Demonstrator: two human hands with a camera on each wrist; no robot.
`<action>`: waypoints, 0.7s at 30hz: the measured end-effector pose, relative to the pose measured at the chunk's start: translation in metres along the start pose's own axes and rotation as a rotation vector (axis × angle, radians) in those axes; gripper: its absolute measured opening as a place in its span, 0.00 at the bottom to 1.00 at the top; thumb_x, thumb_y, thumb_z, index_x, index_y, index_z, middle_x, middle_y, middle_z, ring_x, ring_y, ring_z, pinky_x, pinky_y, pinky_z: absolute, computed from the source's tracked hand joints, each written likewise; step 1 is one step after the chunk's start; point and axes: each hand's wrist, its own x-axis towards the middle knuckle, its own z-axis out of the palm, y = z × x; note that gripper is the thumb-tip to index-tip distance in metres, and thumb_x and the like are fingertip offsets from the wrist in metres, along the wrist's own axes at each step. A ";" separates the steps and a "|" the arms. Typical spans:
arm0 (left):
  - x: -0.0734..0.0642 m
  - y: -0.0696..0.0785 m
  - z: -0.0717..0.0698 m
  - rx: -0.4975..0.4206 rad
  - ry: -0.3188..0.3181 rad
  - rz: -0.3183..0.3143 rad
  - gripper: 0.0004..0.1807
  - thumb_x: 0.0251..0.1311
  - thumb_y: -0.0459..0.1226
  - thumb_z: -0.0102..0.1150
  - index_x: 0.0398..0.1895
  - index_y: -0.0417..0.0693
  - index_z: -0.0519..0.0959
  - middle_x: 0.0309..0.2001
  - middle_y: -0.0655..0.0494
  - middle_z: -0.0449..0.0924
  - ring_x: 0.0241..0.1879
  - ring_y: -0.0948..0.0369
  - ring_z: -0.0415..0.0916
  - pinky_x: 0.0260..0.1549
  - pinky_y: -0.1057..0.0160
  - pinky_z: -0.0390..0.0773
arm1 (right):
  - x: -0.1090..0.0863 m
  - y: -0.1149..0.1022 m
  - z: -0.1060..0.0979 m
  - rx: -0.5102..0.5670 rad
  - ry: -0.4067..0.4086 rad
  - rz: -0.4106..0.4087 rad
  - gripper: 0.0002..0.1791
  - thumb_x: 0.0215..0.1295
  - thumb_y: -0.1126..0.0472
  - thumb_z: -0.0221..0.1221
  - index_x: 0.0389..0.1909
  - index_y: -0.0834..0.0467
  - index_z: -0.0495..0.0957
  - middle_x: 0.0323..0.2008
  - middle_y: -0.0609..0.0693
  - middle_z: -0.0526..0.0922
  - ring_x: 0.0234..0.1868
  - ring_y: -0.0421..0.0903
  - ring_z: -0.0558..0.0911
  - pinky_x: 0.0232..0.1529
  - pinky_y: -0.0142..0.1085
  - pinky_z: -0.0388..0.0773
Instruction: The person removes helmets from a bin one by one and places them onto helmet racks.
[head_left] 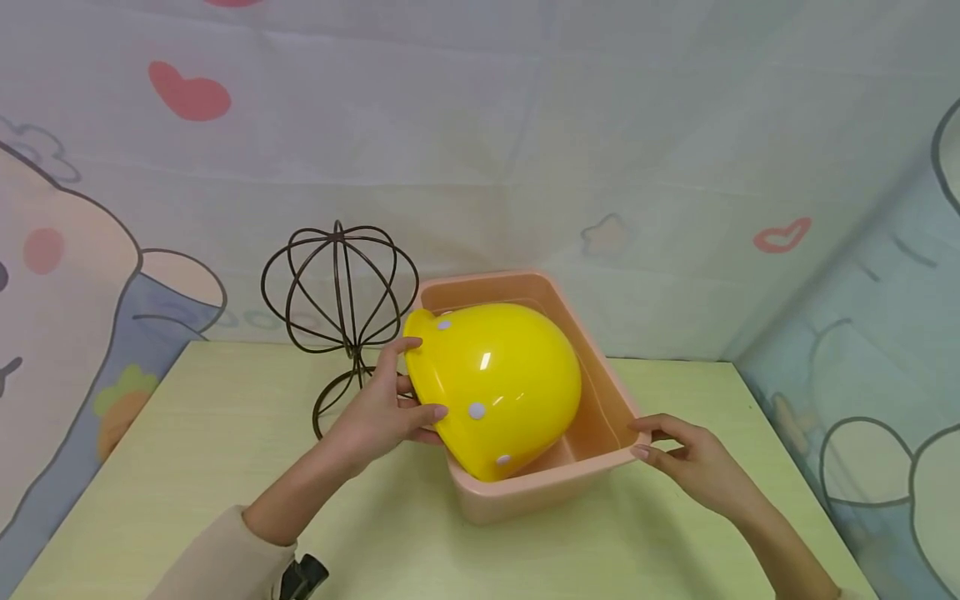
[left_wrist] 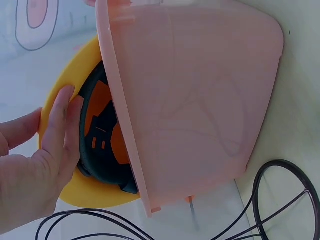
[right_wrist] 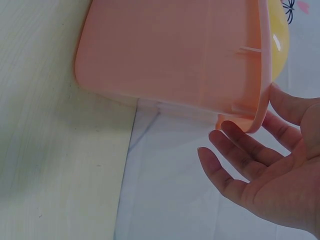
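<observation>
A yellow hard hat point(head_left: 510, 375) with pale dots lies tilted on its side in a pink plastic bin point(head_left: 540, 479), its brim leaning over the bin's left edge. My left hand point(head_left: 386, 408) pinches that brim, thumb on the outer shell and fingers reaching to the inner side. The left wrist view shows the dark inner harness point(left_wrist: 102, 135) facing my palm. At the bin's near right corner, my right hand point(head_left: 690, 462) pinches the rim between thumb and index finger. Its other fingers point(right_wrist: 245, 150) spread loosely below the rim in the right wrist view.
Just behind my left hand stands a dark wire rack point(head_left: 341, 292) with a round cage top and ring base. The light wooden table point(head_left: 247, 467) meets a printed cloth backdrop point(head_left: 480, 150) at the back, with more printed cloth at the right.
</observation>
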 end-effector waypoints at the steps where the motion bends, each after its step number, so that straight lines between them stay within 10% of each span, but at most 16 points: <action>1: -0.001 0.000 0.001 0.003 0.011 -0.002 0.44 0.52 0.22 0.58 0.66 0.51 0.43 0.46 0.35 0.69 0.33 0.53 0.79 0.33 0.53 0.82 | 0.000 0.000 0.000 -0.003 -0.001 0.006 0.15 0.59 0.63 0.60 0.47 0.63 0.76 0.39 0.51 0.79 0.38 0.38 0.75 0.34 0.32 0.80; 21: -0.008 -0.001 0.004 -0.028 0.175 -0.030 0.44 0.52 0.26 0.61 0.66 0.49 0.45 0.41 0.38 0.72 0.30 0.51 0.81 0.31 0.58 0.82 | 0.001 0.001 0.000 -0.010 -0.007 0.037 0.16 0.59 0.62 0.60 0.47 0.62 0.76 0.38 0.49 0.78 0.38 0.38 0.75 0.34 0.31 0.80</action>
